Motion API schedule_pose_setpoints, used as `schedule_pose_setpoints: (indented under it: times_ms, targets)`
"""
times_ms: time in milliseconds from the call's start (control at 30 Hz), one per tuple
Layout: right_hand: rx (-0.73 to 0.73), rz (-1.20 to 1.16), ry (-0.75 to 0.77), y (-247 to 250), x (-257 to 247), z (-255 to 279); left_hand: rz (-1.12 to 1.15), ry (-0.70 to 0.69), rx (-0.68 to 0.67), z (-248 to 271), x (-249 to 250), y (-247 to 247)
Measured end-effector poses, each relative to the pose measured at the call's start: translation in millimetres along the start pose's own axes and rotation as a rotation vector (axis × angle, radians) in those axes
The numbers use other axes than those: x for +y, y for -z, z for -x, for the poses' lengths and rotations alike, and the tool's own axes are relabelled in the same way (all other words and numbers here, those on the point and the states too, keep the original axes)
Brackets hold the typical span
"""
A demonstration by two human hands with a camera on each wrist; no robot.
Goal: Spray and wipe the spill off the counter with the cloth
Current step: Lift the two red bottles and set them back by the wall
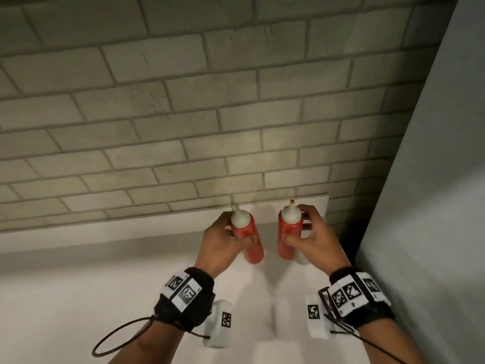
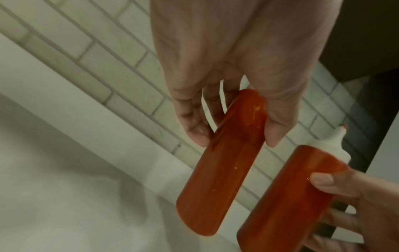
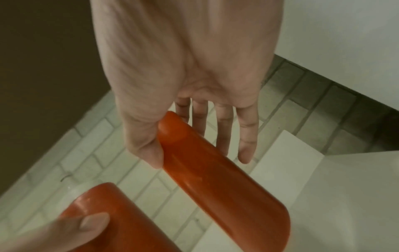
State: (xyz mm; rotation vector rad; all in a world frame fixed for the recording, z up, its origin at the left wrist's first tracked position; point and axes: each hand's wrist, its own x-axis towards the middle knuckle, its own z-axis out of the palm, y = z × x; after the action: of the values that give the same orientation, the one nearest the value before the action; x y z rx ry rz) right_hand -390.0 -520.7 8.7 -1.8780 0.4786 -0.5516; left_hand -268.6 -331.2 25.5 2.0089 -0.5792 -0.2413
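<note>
Two red squeeze bottles with white nozzle caps are side by side near the back of the white counter (image 1: 105, 285). My left hand (image 1: 231, 236) grips the left bottle (image 1: 249, 240) just under its cap, thumb in front and fingers behind. In the left wrist view the left hand (image 2: 235, 138) pinches the left bottle (image 2: 220, 170), which is tilted. My right hand (image 1: 301, 229) holds the right bottle (image 1: 288, 237) the same way. In the right wrist view the right bottle (image 3: 215, 179) lies between thumb and fingers. Whether the bases touch the counter I cannot tell. No cloth, sprayer or spill shows.
A pale brick-tile wall (image 1: 183, 114) rises right behind the bottles, above a low white ledge (image 1: 131, 229). A tall grey panel (image 1: 433, 179) closes off the right side, with a dark gap beside it. The counter extends left and toward me.
</note>
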Motion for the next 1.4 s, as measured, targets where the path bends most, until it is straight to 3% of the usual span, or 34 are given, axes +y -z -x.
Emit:
schedule_pose_setpoints:
  times_ms: [400,800,1100,1400]
  targets:
    - [-0.113,-0.035,0.007,-65,-49,151,0.079,0.112,0.156,174,-63,115]
    - [-0.203,-0.091,-0.019,-226,-111,262,0.156,0.200,0.233,290,-163,268]
    - [-0.250,-0.108,-0.049,-326,-142,283,0.097,0.206,0.231,307,-214,357]
    - [-0.229,-0.099,-0.017,-358,-154,235,0.079,0.178,0.235,247,-221,382]
